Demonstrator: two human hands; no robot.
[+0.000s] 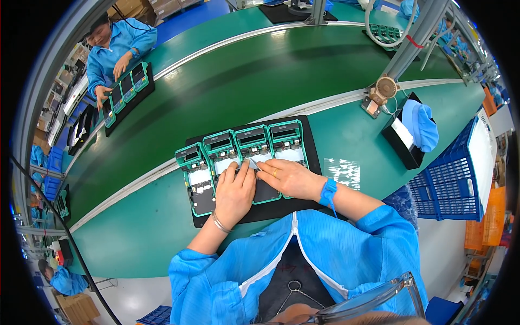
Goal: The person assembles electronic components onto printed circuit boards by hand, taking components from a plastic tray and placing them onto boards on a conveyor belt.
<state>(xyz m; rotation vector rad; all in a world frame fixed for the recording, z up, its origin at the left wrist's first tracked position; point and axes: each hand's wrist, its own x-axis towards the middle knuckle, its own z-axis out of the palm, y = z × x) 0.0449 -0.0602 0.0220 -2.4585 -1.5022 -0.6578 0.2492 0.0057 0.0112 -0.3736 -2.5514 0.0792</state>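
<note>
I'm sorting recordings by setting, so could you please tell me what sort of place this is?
Probably a factory's electronics assembly line: a long green belt runs past the workbench, open green-framed devices lie in a row on it, and a co-worker in blue handles similar units across the belt.

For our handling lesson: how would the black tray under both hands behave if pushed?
The black tray probably won't tip, being broad and low. It seems stiff, given its straight edges. It might catch on the white rail, which it appears to overlap.
</note>
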